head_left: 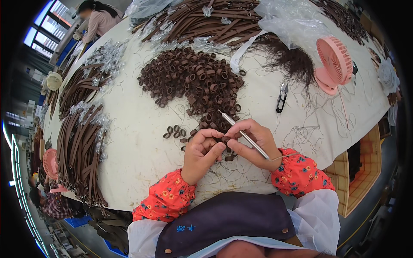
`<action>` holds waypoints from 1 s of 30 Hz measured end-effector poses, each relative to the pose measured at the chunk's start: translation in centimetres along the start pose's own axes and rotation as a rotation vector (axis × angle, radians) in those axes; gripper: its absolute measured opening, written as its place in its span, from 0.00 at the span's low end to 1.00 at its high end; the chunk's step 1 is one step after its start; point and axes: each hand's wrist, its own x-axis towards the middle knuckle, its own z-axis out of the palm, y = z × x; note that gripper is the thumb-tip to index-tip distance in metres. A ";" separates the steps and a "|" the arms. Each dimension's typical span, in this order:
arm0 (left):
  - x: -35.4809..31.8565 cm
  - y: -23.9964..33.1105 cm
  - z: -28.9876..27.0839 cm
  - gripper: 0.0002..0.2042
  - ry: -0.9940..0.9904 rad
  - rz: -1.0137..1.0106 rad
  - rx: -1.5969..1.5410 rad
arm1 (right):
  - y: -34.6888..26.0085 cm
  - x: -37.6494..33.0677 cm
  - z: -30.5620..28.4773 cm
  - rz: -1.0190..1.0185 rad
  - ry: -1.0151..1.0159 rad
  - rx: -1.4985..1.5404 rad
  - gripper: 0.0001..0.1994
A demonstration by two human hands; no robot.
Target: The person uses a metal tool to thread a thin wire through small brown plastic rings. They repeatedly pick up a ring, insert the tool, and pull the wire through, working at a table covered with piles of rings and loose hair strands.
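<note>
My left hand [203, 154] pinches a small brown strap loop [226, 139] between thumb and fingertips. My right hand [254, 144] meets it there, its thumb and finger closed close to the same loop. A slim silver pen-shaped tool [247, 136] lies across my right fingers, its thin tip pointing up and left, and a thin cord trails from its back end past the wrist. Just beyond my hands spreads a big heap of brown strap loops [202, 77]. Several more loops [175, 131] sit apart from the heap, left of my fingers.
Brown straps with buckles [79, 150] lie bundled at left; more straps [206, 26] are piled at the far side under clear plastic [288, 21]. Black thread snips [282, 98], a pink fan [333, 60] and a tangle of dark threads [288, 60] occupy the right. Another person [101, 19] works far left.
</note>
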 end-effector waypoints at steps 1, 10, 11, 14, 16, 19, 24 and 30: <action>0.0 -0.1 0.1 0.07 0.015 -0.001 -0.011 | 0.0 -0.1 0.1 -0.007 0.012 -0.012 0.10; 0.1 -0.6 -0.4 0.07 0.046 -0.061 -0.044 | 0.5 -0.3 0.4 -0.068 0.044 -0.165 0.12; 0.2 -1.1 -0.7 0.07 0.042 -0.043 -0.047 | 0.3 -0.2 0.5 -0.099 0.060 -0.187 0.12; 0.4 -1.3 -0.9 0.08 0.064 -0.043 -0.053 | -0.7 -0.3 0.1 -0.109 0.118 -0.189 0.11; 0.5 -1.2 -0.9 0.09 0.081 -0.063 -0.066 | -1.0 -0.4 -0.1 -0.147 0.162 -0.089 0.09; 0.5 -0.9 -1.1 0.09 0.082 -0.089 -0.094 | -1.2 0.0 -2.4 -0.327 -0.054 -0.130 0.08; 0.5 -1.1 -1.1 0.09 0.082 -0.090 -0.108 | -1.8 0.1 -1.7 -0.342 -0.040 -0.144 0.05; 0.6 -1.1 -0.9 0.08 0.081 -0.073 -0.116 | -1.3 0.2 -1.5 -0.371 -0.077 -0.241 0.04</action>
